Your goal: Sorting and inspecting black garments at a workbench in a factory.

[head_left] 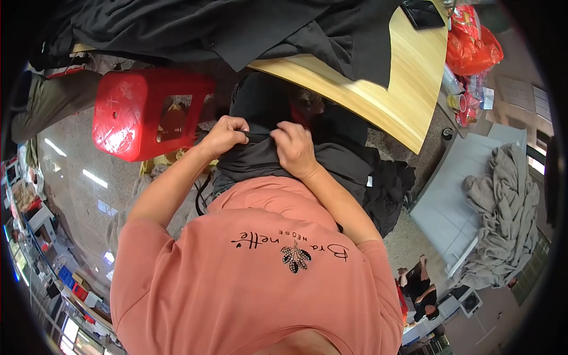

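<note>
My left hand [225, 135] and my right hand [294, 148] are both closed on the edge of a dark grey garment [260, 157] that lies across my lap. The two hands sit close together, fingers curled over the cloth's folded edge. More of the dark cloth [378, 183] hangs down to the right of my lap toward the floor. My forearms come up from a salmon-pink shirt [266, 266] that fills the lower middle of the view.
A red plastic stool [142, 112] stands to the left. A wooden table [384, 94] ahead carries black fabric [236, 26] and a dark phone [423, 13]. Red bags [473, 44] hang at the right. A grey cloth heap [509, 201] lies on a pale surface.
</note>
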{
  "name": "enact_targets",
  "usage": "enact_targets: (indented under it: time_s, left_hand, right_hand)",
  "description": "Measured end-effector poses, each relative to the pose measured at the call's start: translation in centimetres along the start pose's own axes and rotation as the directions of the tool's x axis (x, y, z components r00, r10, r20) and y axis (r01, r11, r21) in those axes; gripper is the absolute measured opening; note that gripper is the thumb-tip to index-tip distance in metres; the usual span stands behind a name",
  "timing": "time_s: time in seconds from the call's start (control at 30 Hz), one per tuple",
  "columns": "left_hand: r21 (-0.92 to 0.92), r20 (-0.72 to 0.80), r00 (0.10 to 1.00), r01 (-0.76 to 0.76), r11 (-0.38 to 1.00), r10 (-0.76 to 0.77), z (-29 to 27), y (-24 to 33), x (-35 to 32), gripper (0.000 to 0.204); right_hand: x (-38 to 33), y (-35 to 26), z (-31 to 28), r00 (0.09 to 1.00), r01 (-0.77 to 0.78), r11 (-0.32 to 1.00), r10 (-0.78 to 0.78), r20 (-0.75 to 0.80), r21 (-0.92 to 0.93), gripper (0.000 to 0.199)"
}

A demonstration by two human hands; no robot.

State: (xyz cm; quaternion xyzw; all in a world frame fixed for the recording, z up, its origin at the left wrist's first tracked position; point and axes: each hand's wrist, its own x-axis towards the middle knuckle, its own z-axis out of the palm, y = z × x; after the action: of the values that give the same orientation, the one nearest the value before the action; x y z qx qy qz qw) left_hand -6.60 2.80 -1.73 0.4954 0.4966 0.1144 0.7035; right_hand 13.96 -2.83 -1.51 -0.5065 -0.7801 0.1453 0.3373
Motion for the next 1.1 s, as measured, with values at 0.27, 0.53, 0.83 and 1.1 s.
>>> enact_targets:
  time_s: [0.27, 0.53, 0.83, 1.1]
  left_hand:
    - [-0.139, -0.003, 1.0, -0.005, 0.99, 0.005, 0.3, 0.4, 0.4, 0.006]
    - [-0.133, -0.02, 0.999, 0.044, 0.99, -0.047, 0.6, -0.6, 0.2, 0.01]
    - [0.124, -0.022, 0.995, -0.093, 0.988, 0.097, -0.2, 1.0, 1.3, 0.009]
    - [0.01, 0.108, 0.981, -0.161, 0.987, 0.159, 0.6, -0.2, 0.7, 0.004]
  right_hand:
    - [1.6, -0.7, 0.6, 0.93, 0.053, 0.988, -0.101, 0.352, 0.142, 0.018]
    - [0.6, -1.9, 1.3, 0.95, -0.033, 0.991, -0.009, 0.312, 0.13, 0.015]
    - [1.9, -1.4, 0.2, 0.952, 0.14, 0.985, -0.161, 0.261, 0.096, 0.006]
    - [0.7, -0.9, 2.0, 0.955, 0.28, 0.94, -0.292, 0.04, 0.193, 0.009]
